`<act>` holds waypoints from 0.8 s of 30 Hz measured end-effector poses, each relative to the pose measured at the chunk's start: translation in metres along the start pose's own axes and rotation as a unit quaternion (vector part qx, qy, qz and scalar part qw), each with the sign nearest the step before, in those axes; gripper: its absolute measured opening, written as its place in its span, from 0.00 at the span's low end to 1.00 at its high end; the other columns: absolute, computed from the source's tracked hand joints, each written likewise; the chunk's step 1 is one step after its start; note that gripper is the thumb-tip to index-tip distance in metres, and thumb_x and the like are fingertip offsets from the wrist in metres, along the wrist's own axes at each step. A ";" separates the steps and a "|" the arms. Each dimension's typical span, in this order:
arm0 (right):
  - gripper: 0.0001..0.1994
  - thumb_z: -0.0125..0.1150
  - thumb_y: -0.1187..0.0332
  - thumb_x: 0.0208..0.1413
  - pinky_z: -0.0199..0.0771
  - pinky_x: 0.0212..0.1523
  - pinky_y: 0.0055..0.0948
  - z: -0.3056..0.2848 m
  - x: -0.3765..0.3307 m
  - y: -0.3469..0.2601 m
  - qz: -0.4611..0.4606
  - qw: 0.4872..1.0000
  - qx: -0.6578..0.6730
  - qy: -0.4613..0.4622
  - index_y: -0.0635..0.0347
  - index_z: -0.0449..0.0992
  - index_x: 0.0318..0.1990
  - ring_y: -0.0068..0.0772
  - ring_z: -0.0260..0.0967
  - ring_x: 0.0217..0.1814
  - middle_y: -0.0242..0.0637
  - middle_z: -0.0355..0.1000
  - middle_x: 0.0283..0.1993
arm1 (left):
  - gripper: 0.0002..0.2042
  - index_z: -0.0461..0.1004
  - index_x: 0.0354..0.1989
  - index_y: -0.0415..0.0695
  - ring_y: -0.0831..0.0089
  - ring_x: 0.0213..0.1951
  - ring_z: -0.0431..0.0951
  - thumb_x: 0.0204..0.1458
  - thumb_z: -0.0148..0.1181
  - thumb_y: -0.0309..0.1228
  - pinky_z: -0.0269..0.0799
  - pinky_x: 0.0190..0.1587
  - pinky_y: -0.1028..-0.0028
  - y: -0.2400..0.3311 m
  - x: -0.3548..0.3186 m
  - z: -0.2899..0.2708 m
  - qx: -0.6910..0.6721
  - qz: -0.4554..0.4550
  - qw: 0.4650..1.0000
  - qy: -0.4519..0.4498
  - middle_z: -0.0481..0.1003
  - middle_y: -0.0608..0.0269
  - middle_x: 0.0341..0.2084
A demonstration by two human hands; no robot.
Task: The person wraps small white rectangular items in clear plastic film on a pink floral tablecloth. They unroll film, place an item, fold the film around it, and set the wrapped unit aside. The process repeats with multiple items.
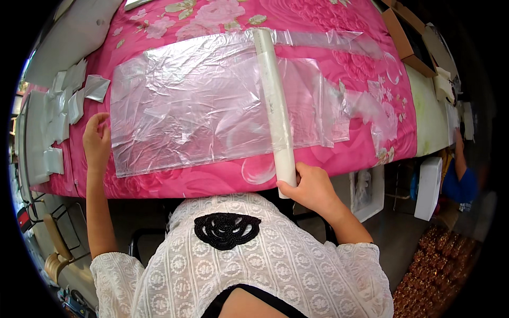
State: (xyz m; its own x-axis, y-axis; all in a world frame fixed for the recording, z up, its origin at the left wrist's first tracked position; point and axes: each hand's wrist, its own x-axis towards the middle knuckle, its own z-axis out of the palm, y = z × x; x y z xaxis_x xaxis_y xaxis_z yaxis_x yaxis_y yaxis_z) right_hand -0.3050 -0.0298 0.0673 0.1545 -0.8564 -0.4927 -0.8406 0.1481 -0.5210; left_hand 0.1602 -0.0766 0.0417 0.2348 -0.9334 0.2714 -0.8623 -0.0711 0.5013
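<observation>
A long white roll (pixel 274 106) lies across a clear plastic sheet (pixel 196 106) spread over a pink flowered cloth (pixel 212 180) on the table. My right hand (pixel 310 188) grips the near end of the roll at the table's front edge. My left hand (pixel 96 140) rests on the cloth with curled fingers at the sheet's left edge, touching or just beside it. More clear film (pixel 350 100) extends to the right of the roll.
Several folded clear plastic pieces (pixel 69 100) lie stacked at the table's left end. Cardboard boxes (pixel 405 40) stand at the far right. Another person's arm in a blue sleeve (pixel 460 177) shows at the right. A white box (pixel 429 188) sits below the table edge.
</observation>
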 end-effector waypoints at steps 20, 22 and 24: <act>0.25 0.61 0.49 0.46 0.70 0.31 0.38 -0.036 0.087 -0.027 -0.108 0.991 0.069 0.048 0.71 0.74 0.30 0.45 0.73 0.29 0.49 0.73 0.27 | 0.32 0.50 0.60 0.25 0.50 0.66 0.45 0.50 0.40 0.39 0.36 0.67 0.60 0.216 -0.037 0.178 0.058 0.309 0.930 -0.189 0.49 0.37 0.62; 0.25 0.60 0.51 0.48 0.71 0.30 0.35 -0.044 0.139 -0.027 -0.094 0.983 0.155 0.043 0.71 0.74 0.34 0.39 0.73 0.28 0.44 0.74 0.27 | 0.33 0.49 0.60 0.25 0.50 0.66 0.45 0.50 0.40 0.40 0.35 0.67 0.60 0.218 -0.036 0.180 0.069 0.318 0.926 -0.194 0.49 0.37 0.62; 0.23 0.58 0.52 0.50 0.71 0.31 0.31 -0.057 0.185 -0.033 -0.062 0.965 0.255 0.002 0.69 0.74 0.37 0.33 0.71 0.27 0.38 0.74 0.28 | 0.33 0.49 0.60 0.25 0.50 0.66 0.45 0.50 0.39 0.40 0.35 0.67 0.60 0.220 -0.036 0.179 0.070 0.317 0.925 -0.198 0.49 0.37 0.62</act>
State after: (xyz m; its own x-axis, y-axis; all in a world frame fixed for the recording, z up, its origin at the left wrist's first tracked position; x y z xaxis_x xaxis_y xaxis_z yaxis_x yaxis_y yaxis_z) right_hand -0.2786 -0.2212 0.0334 0.2349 -0.8843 -0.4035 -0.4514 0.2684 -0.8510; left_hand -0.1180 -0.1218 -0.0046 -0.4969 -0.8568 0.1377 -0.8266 0.5156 0.2254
